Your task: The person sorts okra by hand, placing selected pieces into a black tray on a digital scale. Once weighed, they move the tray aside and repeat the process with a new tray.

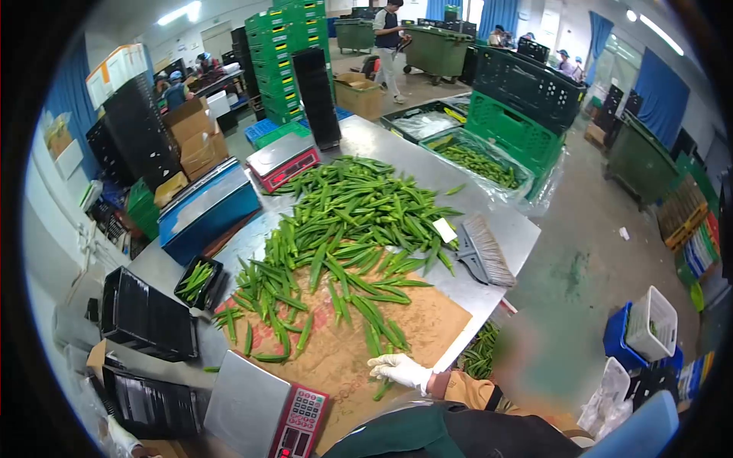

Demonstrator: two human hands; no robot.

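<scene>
My right hand point(401, 372), in a white glove with a brown sleeve, is over the front of a stained cardboard sheet point(431, 324). Its fingers reach out loosely to the left, with nothing visible gripped, and an okra pod point(382, 391) lies just beneath. At the lower left edge, a white-gloved shape that appears to be my left hand point(122, 437) is beside stacked black trays point(156, 401); its fingers cannot be made out. A large heap of okra point(359, 206) covers the table's middle, with loose pods spread toward me. The digital scale point(256, 404) has a bare plate.
A grey brush point(485, 252) lies by the right table edge point(523, 248). A small black tray point(200, 282) holds okra at left. Behind are another red scale point(282, 160) and tall green crates point(279, 65). A lined okra crate point(481, 164) stands back right.
</scene>
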